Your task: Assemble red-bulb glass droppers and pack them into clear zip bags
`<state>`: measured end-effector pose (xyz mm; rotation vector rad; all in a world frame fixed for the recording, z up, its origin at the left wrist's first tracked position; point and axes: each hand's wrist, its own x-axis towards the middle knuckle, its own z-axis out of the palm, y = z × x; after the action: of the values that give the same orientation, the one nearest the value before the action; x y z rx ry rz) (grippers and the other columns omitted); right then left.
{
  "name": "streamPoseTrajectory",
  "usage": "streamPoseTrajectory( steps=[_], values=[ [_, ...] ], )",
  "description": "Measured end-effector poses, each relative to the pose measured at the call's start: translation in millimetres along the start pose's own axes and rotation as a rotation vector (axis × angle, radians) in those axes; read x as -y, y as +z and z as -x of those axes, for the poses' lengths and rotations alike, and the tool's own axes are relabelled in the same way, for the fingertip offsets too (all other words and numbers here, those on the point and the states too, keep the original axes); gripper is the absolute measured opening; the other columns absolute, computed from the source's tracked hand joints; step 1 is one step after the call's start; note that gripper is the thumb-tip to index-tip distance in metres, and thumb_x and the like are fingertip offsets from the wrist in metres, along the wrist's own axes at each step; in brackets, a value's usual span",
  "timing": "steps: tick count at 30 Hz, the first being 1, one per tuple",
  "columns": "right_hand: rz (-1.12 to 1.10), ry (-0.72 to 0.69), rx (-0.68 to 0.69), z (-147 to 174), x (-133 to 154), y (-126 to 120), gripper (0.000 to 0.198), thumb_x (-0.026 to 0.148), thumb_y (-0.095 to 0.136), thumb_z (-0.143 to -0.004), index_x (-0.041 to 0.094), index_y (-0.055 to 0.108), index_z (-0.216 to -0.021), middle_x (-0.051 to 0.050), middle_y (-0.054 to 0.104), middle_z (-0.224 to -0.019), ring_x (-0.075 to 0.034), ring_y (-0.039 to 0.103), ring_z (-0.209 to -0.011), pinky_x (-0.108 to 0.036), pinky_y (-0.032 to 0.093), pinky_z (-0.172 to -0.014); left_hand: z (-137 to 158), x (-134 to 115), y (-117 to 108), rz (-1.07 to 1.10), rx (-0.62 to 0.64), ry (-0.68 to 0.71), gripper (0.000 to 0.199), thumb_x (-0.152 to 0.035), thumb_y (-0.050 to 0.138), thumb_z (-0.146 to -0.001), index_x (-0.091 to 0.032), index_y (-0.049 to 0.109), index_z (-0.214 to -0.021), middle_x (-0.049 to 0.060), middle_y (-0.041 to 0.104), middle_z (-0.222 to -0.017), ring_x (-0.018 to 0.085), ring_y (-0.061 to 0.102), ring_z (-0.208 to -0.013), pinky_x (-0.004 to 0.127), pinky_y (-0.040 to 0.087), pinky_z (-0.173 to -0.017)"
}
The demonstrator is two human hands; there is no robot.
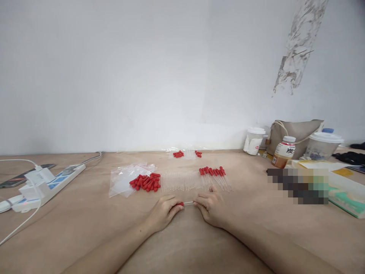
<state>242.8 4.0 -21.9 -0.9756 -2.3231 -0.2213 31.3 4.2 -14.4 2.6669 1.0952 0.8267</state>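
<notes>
My left hand pinches a red rubber dropper bulb at the front middle of the table. From the bulb a thin clear glass tube runs to the right, and my right hand grips its other end between thumb and fingers. The tube's end at the bulb is hidden. Just beyond my hands lies a row of bare clear tubes. Right of that row are several tubes with red bulbs on them. A pile of loose red bulbs rests on clear plastic bags to the left.
Small bags with red bulbs lie near the wall. On the left are a power strip with chargers and cables, and a phone. At right stand a white-lidded cup, a drink bottle, a bag and a plastic tub.
</notes>
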Motion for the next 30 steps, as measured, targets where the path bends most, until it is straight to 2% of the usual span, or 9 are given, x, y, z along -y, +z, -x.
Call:
streamPoseTrajectory(
  steps=[16,23,26,28,30],
  values=[
    [-0.019,0.048,0.023,-5,12,8,0.022,0.018,0.041,-0.083,0.019,0.057,-0.067,0.001,0.060,-0.063,-0.010,0.046,-0.057,-0.029,0.021,-0.065,0,0,1,0.004,0.039,0.044,0.023,-0.024,0.037,-0.089,-0.018,0.058,-0.083,0.003,0.056,-0.074,0.015,0.051,-0.068,0.024,0.039,-0.062],
    [0.060,-0.093,0.025,-8,12,-8,0.021,0.019,0.039,-0.084,0.019,0.059,-0.077,-0.004,0.059,-0.071,-0.015,0.048,-0.071,-0.031,0.023,-0.067,-1,4,-2,0.092,-0.035,0.005,0.020,-0.026,0.042,-0.087,-0.019,0.061,-0.086,0.002,0.059,-0.075,0.015,0.054,-0.069,0.025,0.042,-0.065],
    [0.127,-0.121,0.071,-7,10,-15,0.018,0.016,0.043,-0.081,0.019,0.060,-0.080,-0.006,0.060,-0.075,-0.017,0.048,-0.074,-0.032,0.023,-0.068,0,7,-5,0.104,-0.059,-0.008,0.018,-0.025,0.046,-0.086,-0.022,0.059,-0.097,0.003,0.060,-0.083,0.016,0.055,-0.078,0.028,0.043,-0.073],
    [0.142,-0.053,0.067,-6,2,-17,0.019,0.016,0.043,-0.079,0.019,0.061,-0.079,-0.006,0.061,-0.076,-0.018,0.048,-0.076,-0.033,0.024,-0.070,2,8,-7,0.080,-0.114,-0.031,0.027,-0.022,0.048,-0.084,-0.025,0.052,-0.111,0.005,0.056,-0.100,0.019,0.051,-0.092,0.032,0.041,-0.082],
    [0.137,0.142,0.007,-7,-13,-19,0.021,0.019,0.042,-0.080,0.020,0.062,-0.076,-0.005,0.062,-0.077,-0.018,0.050,-0.077,-0.033,0.025,-0.072,5,9,-8,0.050,-0.166,-0.071,0.039,-0.021,0.050,-0.082,-0.026,0.043,-0.120,0.007,0.045,-0.115,0.021,0.046,-0.101,0.035,0.039,-0.086]
  ],
)
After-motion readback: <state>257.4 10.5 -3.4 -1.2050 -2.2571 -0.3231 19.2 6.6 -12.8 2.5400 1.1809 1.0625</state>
